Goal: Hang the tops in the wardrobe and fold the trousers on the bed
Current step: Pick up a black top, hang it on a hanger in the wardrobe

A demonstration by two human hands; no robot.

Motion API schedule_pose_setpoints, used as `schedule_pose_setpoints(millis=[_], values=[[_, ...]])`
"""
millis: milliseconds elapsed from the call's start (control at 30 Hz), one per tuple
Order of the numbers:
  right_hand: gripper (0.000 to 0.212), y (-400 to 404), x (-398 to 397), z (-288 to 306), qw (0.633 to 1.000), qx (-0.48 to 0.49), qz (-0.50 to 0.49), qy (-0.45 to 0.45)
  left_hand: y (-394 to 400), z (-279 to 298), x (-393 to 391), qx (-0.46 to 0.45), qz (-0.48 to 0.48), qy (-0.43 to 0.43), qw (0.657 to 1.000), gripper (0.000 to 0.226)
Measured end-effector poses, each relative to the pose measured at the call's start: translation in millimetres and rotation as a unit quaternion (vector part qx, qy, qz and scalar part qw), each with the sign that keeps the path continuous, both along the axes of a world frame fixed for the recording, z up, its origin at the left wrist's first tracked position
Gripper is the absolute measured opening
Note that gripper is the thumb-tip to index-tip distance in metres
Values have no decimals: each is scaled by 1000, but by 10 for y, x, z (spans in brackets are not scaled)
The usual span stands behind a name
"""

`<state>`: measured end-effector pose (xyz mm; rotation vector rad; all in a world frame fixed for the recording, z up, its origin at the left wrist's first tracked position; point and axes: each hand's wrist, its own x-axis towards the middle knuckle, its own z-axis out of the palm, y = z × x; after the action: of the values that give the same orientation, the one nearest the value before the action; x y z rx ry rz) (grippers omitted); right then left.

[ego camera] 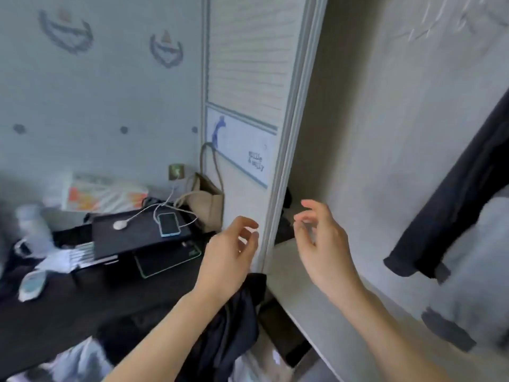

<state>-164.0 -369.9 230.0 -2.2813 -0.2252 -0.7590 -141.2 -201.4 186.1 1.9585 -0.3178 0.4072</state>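
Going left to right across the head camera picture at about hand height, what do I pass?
White bottle → phone on the black laptop → beige tote bag → left hand → wardrobe door edge → right hand → dark top hanging in the wardrobe.

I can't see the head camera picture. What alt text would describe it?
Two empty hands, left hand and right hand, fingers loosely curled, are raised at the edge of the wardrobe door. A dark top and a grey top hang inside on the right; a phone lies on a cluttered dark desk on the left.
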Motion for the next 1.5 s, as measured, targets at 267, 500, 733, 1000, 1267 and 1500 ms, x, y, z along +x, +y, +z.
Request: schedule_pose_setpoints(millis=[267,500,733,1000,1267,1500], values=[[34,1692,-898,-1132,952,-34,252,172,1767,-1249,-1934,-22,297,194,935,11],[31,3066,-1590,-1825,867,-105,396,282,2748,-2027,-3459,-121,485,305,811,20],[30,4400,-2086,-2361,800,-176,449,357,3660,-2587,-4408,-199,557,367,718,18],[27,5910,-2127,-3166,758,-220,418,449,5100,-3330,-4653,-171,555,442,683,15],[27,7039,-1486,-4388,730,-253,351,528,6208,-4297,-4088,-81,476,548,683,23],[8,7774,-891,-5713,686,-293,326,581,6793,-5378,-3490,-88,433,594,672,37]])
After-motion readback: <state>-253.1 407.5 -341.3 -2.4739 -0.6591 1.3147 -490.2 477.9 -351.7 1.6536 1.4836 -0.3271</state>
